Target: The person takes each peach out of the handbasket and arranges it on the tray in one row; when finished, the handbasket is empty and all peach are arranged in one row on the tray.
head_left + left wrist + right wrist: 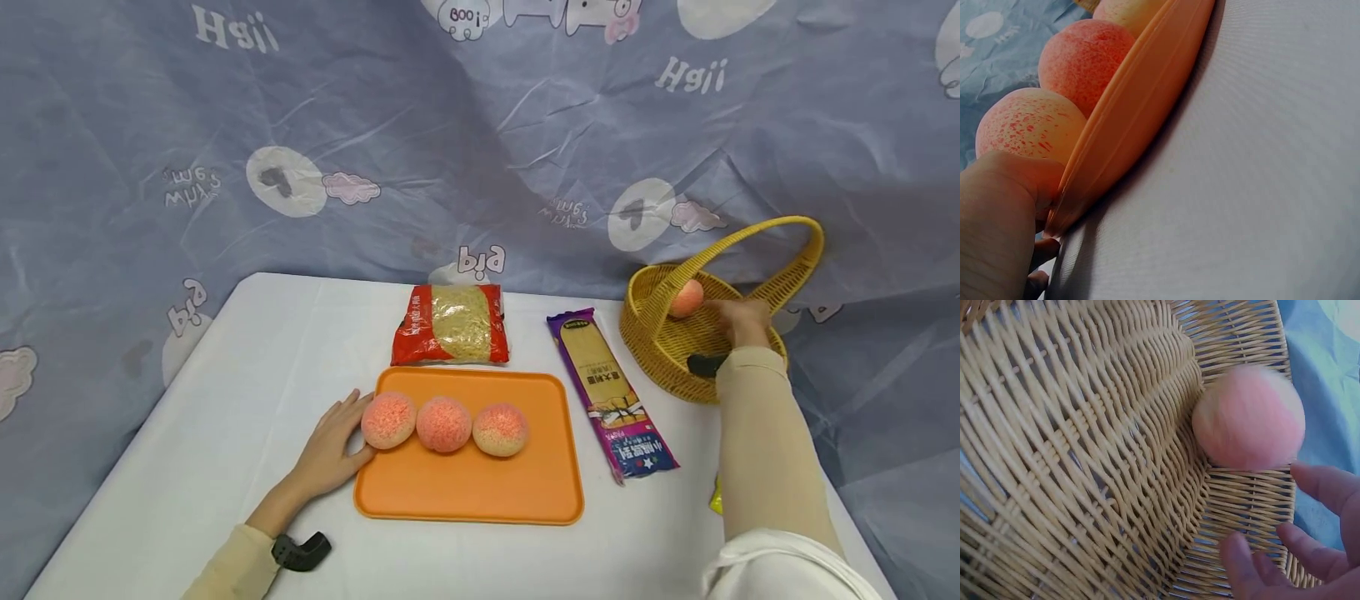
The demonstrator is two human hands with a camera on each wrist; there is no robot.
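My left hand (333, 450) rests at the left rim of an orange tray (465, 500), fingers loosely extended and thumb touching the rim. Three toy peaches sit in a row on that tray: a left one (388, 420), a middle one (444, 424) and a right one (501, 430). In the left wrist view, the thumb lies right by the nearest peach (1029, 125). My right hand (1310, 544) reaches into a yellow wicker basket (652, 367), fingers spread and holding nothing. Beyond its fingertips, another peach (1249, 417) sits against the basket wall, blurred.
Behind the tray lies a red bag of pasta (450, 325). A purple pasta packet (611, 392) lies between tray and basket. The basket's tall handle (750, 233) arches over the right hand. A yellow item (716, 497) shows partly beside the right sleeve.
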